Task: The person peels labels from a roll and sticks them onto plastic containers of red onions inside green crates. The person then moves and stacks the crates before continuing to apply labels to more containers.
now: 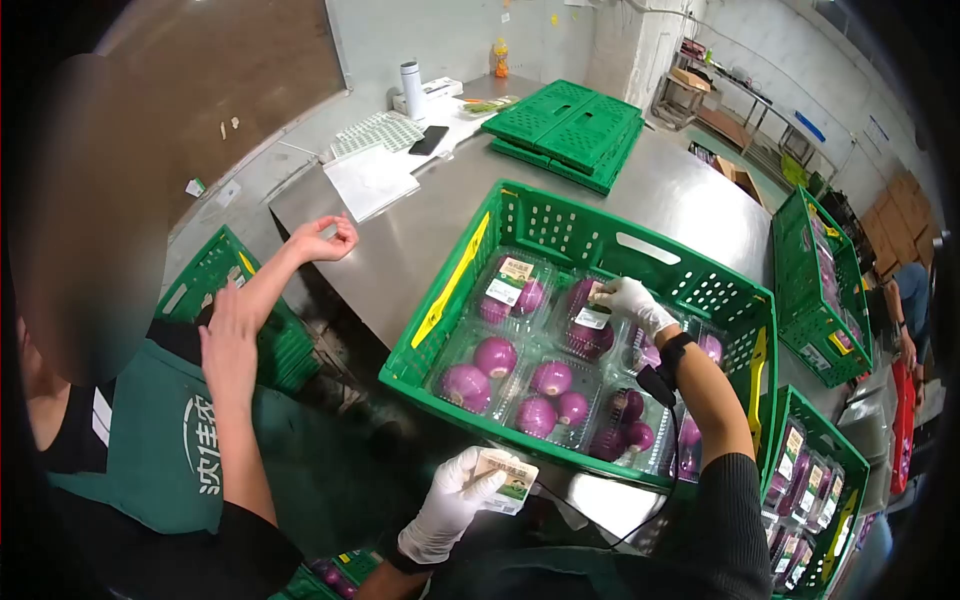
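My left hand (445, 510), in a white glove, pinches a stack of printed labels (506, 480) in front of the crate's near side. My right hand (636, 304), also gloved, has its fingers together at a label (592, 317) on the lid of a clear plastic box of purple onions (588, 342). Its fingertips partly cover that label. The box lies in a green crate (640, 245) among several similar boxes. The back-left box (512, 290) bears a label; the front boxes, such as the box of onions (478, 372), show none. My right forearm hides part of the right-hand boxes.
Folded green crates (570, 130) lie on the steel table (690, 190). Papers (368, 180), a phone (429, 140) and a white bottle (412, 90) are at the back left. A co-worker in a green apron (150, 440) is close on my left. More filled crates (815, 290) stand right.
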`<state>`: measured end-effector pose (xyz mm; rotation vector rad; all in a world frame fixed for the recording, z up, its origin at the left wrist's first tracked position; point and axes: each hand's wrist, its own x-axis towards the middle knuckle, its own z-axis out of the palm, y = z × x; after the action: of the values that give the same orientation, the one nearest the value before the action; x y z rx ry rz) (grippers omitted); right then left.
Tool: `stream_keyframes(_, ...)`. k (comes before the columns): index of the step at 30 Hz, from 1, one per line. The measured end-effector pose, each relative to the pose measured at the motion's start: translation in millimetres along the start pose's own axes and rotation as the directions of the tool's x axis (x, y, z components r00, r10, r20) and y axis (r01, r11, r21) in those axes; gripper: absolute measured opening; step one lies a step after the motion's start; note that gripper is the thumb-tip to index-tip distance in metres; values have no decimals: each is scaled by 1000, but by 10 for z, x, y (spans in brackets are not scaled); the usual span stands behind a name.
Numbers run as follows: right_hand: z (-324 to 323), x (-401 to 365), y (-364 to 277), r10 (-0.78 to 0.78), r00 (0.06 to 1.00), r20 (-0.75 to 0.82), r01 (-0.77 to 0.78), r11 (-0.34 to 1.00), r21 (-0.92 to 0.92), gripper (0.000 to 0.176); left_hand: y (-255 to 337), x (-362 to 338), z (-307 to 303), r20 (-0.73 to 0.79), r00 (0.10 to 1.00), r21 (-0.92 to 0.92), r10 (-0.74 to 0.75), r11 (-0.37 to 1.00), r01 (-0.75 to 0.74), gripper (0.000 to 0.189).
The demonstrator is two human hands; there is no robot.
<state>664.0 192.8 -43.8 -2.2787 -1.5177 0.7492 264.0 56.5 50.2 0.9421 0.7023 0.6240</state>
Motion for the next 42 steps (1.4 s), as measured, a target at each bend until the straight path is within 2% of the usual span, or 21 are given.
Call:
stream_keyframes(6, 48, -142, -227, 43, 965, -258, -177, 835, -522, 60, -48, 10, 50, -82, 994, 92, 73, 994, -65, 18)
stream_keyframes(9, -104, -479, -452, -3, 973, -229, -86, 921, -380, 53, -32, 26, -11, -217, 972, 175, 87, 983, -49, 10)
stream_keyframes(10, -75, -717, -639, -220, 967, -126, 221, 975, -4, 44, -47, 94, -3, -274, 935, 254, 227, 954, -157, 4)
stream_keyframes(11, -33, -1050, -879, -426, 898, -112, 433, 807, 402, 34, -91, 158, -9, -309, 881, 345, 359, 905, -247, 8)
stream_keyframes(13, -49, -1936, -1503, -529, 840, 124, 297, 638, 711, 20, -125, 207, 134, -399, 845, 285, 355, 924, -254, 24)
stream_keyframes(14, -58, -2193, -1570, -549, 812, 200, 343, 725, 598, 19, -233, 236, 170, -387, 813, 364, 435, 882, -299, 36)
stream_keyframes(15, -57, -2361, -1580, -553, 786, 276, 391, 791, 470, 18, -282, 149, 153, -305, 839, 526, 451, 814, -246, 26)
stream_keyframes(18, -121, -2497, -1389, -510, 855, -93, 503, 773, 386, 16, -301, -207, -2, 206, 977, 14, 58, 998, -62, 36)
stream_keyframes(19, -151, -2527, -1310, -479, 878, -14, 445, 803, 397, 18, -372, -235, -225, 348, 931, 41, 105, 991, -127, 66)
stream_keyframes(21, -216, -2705, -1413, -723, 687, 70, 651, 655, 382, 17, -97, -246, -81, 262, 801, 187, 539, 786, -589, 94)
stream_keyframes(22, -205, -2734, -1446, -766, 614, 192, 730, 643, 233, 18, 91, -252, 16, 351, 797, 334, 491, 729, -597, 109)
stream_keyframes(25, -237, -2325, -1579, -499, 866, -24, 384, 634, 671, 17, -349, -187, 91, 143, 987, 207, 80, 972, -109, 58)
stream_keyframes(26, -289, -2020, -1557, -392, 920, 2, 293, 689, 663, 21, -388, -240, 85, -13, 976, 448, 217, 874, -189, 22)
stream_keyframes(27, -272, -1697, -1500, -277, 961, 21, 195, 728, 657, 25, -469, -276, -61, -21, 983, 221, 184, 959, -174, 16)
stream_keyframes(29, 85, -1247, -1396, -318, 944, 87, 247, 857, 452, 34, -416, -389, -224, -113, 985, 260, 134, 960, -101, 14)
stream_keyframes(31, 492, -975, -1485, -283, 945, 163, 246, 945, 215, 31, -372, -383, -355, -82, 947, 195, 311, 937, -291, 14)
stream_keyframes(34, 874, -718, -1610, -210, 928, 308, 122, 952, 282, 32, -315, -395, -512, -140, 897, 123, 419, 906, -404, 14)
stream_keyframes(37, 1180, -454, -1558, -297, 901, 316, 248, 951, 186, 38, -233, -402, -466, -280, 889, 12, 362, 928, -374, 16)
stream_keyframes(38, 1253, -464, -1601, -277, 938, 208, 308, 941, -138, 53, -271, -382, -498, -285, 888, 48, 361, 931, -363, 15)
stream_keyframes(40, 1308, -439, -1657, -256, 959, 119, 282, 872, -400, 60, -256, -349, -543, -305, 890, 176, 340, 938, -298, 6)
stream_keyframes(42, 1110, -559, -1741, -174, 981, 80, 189, 811, -553, 65, -210, -312, -535, -382, 904, 3, 194, 978, -209, 3)
